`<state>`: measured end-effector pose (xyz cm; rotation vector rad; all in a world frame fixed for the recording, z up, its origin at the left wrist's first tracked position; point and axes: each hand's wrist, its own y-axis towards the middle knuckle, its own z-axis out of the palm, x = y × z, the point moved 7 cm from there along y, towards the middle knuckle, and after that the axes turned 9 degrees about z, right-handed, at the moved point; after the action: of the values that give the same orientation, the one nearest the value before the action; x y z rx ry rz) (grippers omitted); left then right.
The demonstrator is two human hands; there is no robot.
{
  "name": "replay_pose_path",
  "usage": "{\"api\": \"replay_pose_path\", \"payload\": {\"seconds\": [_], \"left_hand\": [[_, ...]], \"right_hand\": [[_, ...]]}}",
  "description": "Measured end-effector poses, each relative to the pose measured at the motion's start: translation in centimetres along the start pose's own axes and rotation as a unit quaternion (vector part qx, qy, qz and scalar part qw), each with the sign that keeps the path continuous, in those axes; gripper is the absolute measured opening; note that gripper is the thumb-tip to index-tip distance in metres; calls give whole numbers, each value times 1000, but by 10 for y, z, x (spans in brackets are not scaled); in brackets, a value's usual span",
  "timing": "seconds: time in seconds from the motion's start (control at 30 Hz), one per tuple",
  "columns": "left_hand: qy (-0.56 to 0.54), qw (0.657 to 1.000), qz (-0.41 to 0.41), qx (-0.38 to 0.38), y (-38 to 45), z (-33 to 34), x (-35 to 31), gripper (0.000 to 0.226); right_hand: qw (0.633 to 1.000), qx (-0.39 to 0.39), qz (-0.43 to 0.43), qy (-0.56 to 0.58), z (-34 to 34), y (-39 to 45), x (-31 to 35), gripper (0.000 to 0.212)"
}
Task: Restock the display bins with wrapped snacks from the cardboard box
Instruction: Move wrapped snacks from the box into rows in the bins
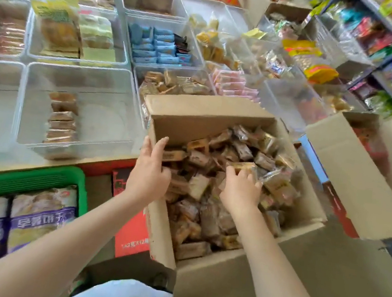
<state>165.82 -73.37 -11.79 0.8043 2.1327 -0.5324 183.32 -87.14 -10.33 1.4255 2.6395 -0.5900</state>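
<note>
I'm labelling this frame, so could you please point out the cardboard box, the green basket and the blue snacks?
cardboard box [222, 275]: head view, near wall.
green basket [35, 176]: head view, far rim.
blue snacks [153, 46]: head view, middle of pile.

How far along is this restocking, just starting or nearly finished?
Early on. Done: one short row of brown wrapped snacks stands in the nearest clear bin. In hand: both hands, left and right, are gathering packets inside the cardboard box. Left: the box remains nearly full and the bin mostly bare.
</note>
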Motion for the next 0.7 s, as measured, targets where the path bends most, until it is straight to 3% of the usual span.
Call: {"api": "replay_pose_path", "payload": {"seconds": [0.07,0.17,0.3,0.4,0.47,0.53,0.6,0.7], "left_hand": [[11,1000,-3,-8,3,-2,-1,74],[35,999,-16,-16,1,-7,-3,71],[128,982,84,-108,-15,-27,-40,45],[-102,992,55,-56,-19,-37,-55,35],[-245,969,24,-34,-18,-50,-52,37],[-272,961,1,-48,-15,-74,-34,34],[-287,956,-13,-65,-16,-104,-6,30],[-337,938,-12,-81,-14,-144,35,38]], "right_hand": [[999,-16,-36,-15,3,4,0,51],[988,-49,-123,78,-12,2,10,53],[932,-89,-241,257,-54,-20,30,55],[883,-127,-301,337,-85,-39,53,56],[868,-150,-330,341,-99,-49,75,62],[857,-150,-364,332,-108,-56,101,65],[850,-97,-392,338,-115,-56,131,63],[849,-31,-415,327,-123,-48,171,47]]}}
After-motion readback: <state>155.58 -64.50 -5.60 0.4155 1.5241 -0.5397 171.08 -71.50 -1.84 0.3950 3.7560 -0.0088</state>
